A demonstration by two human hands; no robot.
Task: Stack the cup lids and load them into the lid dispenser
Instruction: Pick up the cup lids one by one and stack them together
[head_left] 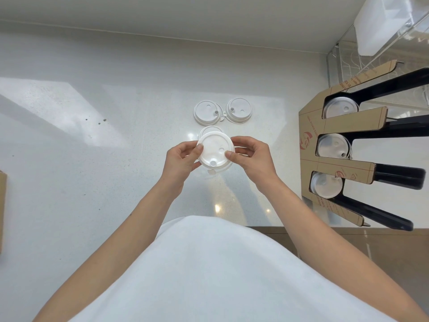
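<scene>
resting between both hands' grip, lid (215, 151), seemingly stacked.

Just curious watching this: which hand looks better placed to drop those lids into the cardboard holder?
Probably the right hand: the lid dispenser stands on its side, while the left hand is farther away. Both hold the lids now.

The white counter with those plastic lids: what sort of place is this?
Probably a café or drinks counter: a cardboard lid dispenser holding lids, loose white plastic cup lids on the white speckled counter.
</scene>
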